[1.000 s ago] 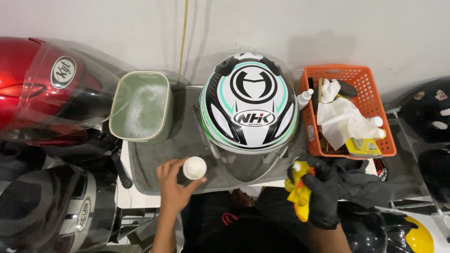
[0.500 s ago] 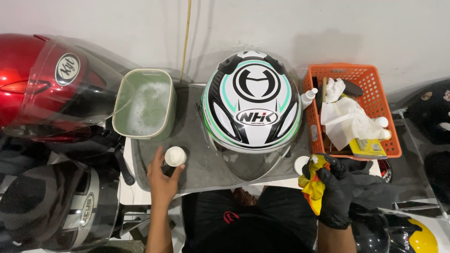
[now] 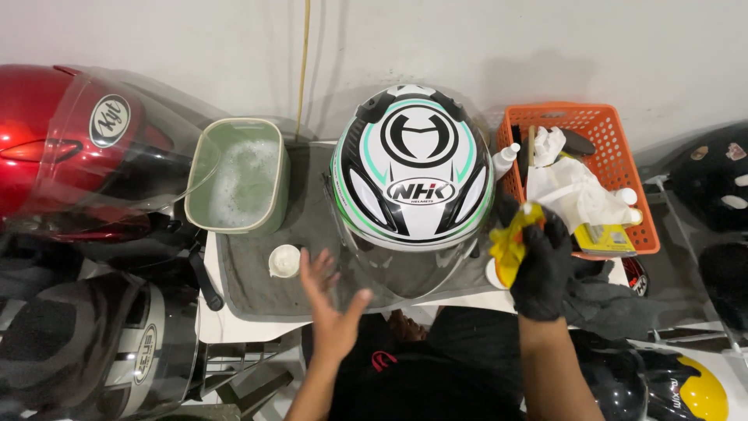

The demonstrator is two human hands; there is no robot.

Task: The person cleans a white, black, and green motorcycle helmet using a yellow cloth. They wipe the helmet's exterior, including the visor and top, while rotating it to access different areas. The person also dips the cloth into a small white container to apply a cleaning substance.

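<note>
Now: bare hand free, cloth hand at the helmet's side

Head view, the only one I have. Looking straight down, I see the white, black and green helmet (image 3: 411, 168) sitting crown-up on a grey mat (image 3: 257, 273) spread over the tabletop (image 3: 210, 323), its clear visor (image 3: 405, 273) facing me. My left hand (image 3: 331, 300) is bare and spread flat, fingers apart, holding nothing; it hovers over the mat just beside the visor's lower left edge. A small white round cap or pot (image 3: 284, 260) stands on the mat just left of that hand, apart from it. My right hand (image 3: 541, 261), in a black glove, is closed around a yellow cloth (image 3: 510, 242) held close to the helmet's right flank; I cannot tell whether the cloth touches the shell.

Behind the mat sits a green tub of soapy water (image 3: 238, 178), and to the right an orange basket (image 3: 604, 125) with white rags and bottles.

I judge this as a wiping step on the helmet. The next move, as I read it, calls for the free hand to steady the shell or visor while the cloth hand works the surface.
</note>
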